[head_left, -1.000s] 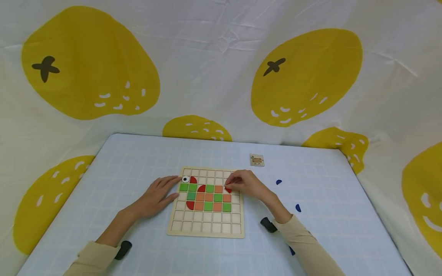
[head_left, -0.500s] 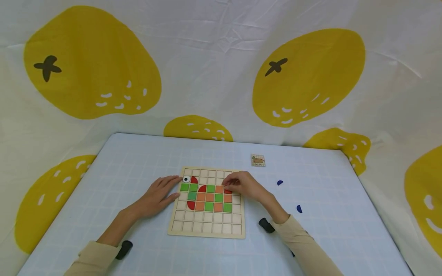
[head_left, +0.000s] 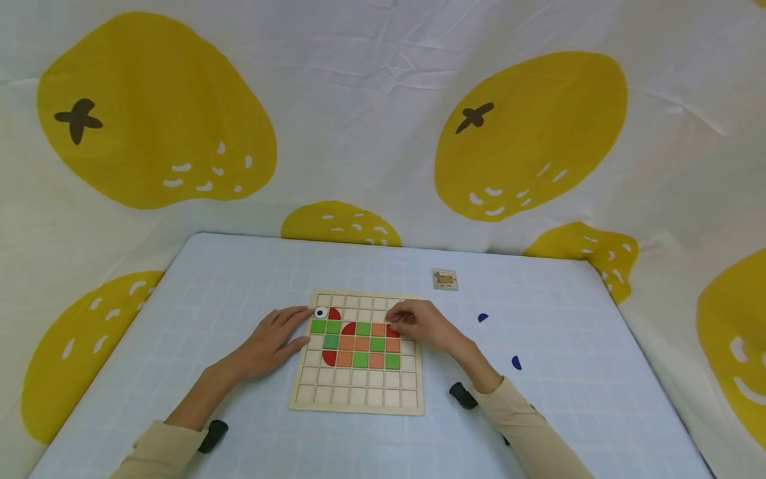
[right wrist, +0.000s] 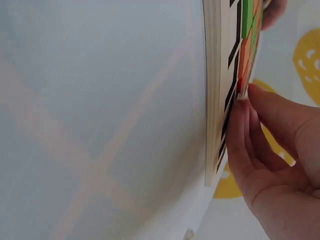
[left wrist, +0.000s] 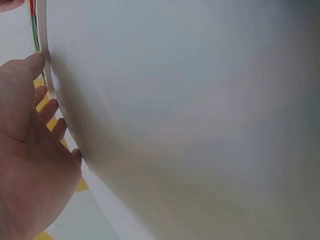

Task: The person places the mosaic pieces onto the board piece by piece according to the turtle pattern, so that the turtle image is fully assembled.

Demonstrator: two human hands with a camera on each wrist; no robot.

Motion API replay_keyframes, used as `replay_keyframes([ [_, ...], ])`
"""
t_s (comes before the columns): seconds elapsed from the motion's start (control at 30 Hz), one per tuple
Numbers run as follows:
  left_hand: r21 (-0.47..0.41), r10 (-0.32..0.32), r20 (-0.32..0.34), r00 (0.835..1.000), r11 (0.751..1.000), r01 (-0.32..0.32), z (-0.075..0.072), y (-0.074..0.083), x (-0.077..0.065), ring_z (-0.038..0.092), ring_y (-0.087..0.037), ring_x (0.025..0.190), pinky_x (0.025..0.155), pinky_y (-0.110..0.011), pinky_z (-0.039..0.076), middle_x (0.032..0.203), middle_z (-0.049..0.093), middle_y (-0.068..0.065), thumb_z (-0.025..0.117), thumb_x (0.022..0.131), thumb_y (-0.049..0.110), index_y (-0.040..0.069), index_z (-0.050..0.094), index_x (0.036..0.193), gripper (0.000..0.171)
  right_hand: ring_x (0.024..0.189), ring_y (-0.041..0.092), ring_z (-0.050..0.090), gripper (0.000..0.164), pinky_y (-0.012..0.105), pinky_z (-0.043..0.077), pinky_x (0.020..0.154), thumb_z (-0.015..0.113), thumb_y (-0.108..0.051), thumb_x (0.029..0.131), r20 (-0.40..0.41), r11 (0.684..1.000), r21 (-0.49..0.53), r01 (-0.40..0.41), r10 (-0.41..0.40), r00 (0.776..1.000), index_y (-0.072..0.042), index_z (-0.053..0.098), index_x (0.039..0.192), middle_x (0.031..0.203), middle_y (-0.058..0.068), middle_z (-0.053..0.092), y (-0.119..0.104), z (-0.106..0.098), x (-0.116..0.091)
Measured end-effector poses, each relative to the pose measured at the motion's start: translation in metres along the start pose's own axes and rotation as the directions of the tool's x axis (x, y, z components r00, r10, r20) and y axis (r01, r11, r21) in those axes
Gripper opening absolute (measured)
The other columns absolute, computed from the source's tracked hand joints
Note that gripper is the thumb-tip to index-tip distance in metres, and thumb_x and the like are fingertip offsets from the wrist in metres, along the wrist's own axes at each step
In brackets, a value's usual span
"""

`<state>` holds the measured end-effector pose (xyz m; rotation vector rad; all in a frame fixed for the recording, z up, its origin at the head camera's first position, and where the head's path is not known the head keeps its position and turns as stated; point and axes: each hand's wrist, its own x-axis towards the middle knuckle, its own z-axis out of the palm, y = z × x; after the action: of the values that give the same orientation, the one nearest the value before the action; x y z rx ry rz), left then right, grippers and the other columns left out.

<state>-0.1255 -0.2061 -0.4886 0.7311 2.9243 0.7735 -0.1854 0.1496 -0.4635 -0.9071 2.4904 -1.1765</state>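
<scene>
A square wooden grid board lies on the table, with green and orange square tiles, red quarter-circle tiles and a white eye tile set in its cells. My left hand rests at the board's left edge; in the left wrist view its fingertips touch the table and board side. At the upper right of the pattern, my right hand pinches a red quarter-circle tile at a cell right of an orange tile. The right wrist view shows thumb and fingers meeting at that red tile, mostly hidden by the fingertips.
Two dark blue half-round pieces lie right of the board, and another dark piece shows partly beside the right sleeve. A small picture card lies behind the board to the right. A patterned cloth hangs behind the table.
My right hand has brought the red tile slightly left and lowered it from a tilted pose into line with the cell. The left hand has stayed in place.
</scene>
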Motion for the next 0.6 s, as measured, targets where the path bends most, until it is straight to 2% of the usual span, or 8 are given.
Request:
replay_keyframes([
  [0.2, 0.005, -0.015, 0.002, 1.000, 1.000, 0.015, 0.002, -0.002, -0.001, 0.035, -0.040, 0.143, 0.115, -0.063, 0.032, 0.157, 0.043, -0.014, 0.059, 0.106, 0.033, 0.012, 0.041, 0.158, 0.059, 0.092, 0.016, 0.064, 0.014, 0.031, 0.057, 0.086, 0.068, -0.007, 0.099, -0.049, 0.999, -0.031, -0.038, 0.037, 0.998, -0.002, 0.073, 0.111, 0.103, 0.004, 0.071, 0.000, -0.007, -0.009],
  [0.6, -0.002, -0.015, -0.002, 1.000, 1.000, 0.015, 0.004, -0.006, -0.001, 0.035, -0.040, 0.142, 0.114, -0.064, 0.032, 0.157, 0.042, -0.016, 0.060, 0.105, 0.033, 0.012, 0.040, 0.158, 0.060, 0.095, 0.017, 0.066, 0.014, 0.034, 0.057, 0.086, 0.069, -0.009, 0.099, -0.167, 0.989, -0.083, -0.121, 0.106, 0.980, -0.003, 0.073, 0.110, 0.104, 0.002, 0.072, 0.020, -0.029, -0.033],
])
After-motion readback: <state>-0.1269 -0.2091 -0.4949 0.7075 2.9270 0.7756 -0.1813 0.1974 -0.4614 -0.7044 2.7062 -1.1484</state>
